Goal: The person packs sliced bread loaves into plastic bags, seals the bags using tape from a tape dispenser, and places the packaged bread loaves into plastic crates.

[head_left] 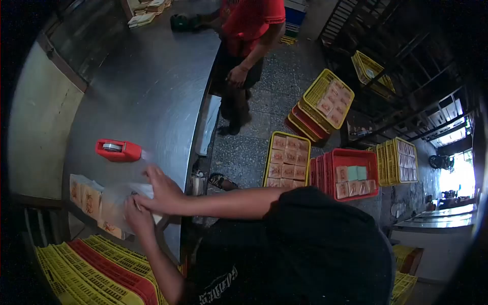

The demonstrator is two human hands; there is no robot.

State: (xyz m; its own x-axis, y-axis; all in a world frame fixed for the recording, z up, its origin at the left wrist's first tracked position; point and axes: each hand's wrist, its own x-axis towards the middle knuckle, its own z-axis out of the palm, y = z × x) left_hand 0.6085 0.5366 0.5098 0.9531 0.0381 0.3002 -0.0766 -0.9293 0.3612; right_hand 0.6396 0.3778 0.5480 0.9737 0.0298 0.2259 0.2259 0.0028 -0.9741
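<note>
Both hands meet over a clear plastic bag (118, 192) at the near edge of the metal table. My left hand (138, 216) pinches the bag from below, its fingers closed. My right hand (163, 193) is closed at the bag's other side, with a pale, whitish piece (145, 190) beside its fingers. What lies inside the bag is partly hidden by my hands. A red tape dispenser (122, 152) sits on the table just beyond them. To the left stand wrapped packets (90, 202) with orange print, in a row beside the bag.
Yellow and red crates (96, 269) are stacked below the table edge. Crates of printed packets (287, 157) stand on the floor, with a red crate (356, 175) beside them. Across the metal table (152, 101), a person in a red shirt (251, 25) stands near more stacked papers (147, 12).
</note>
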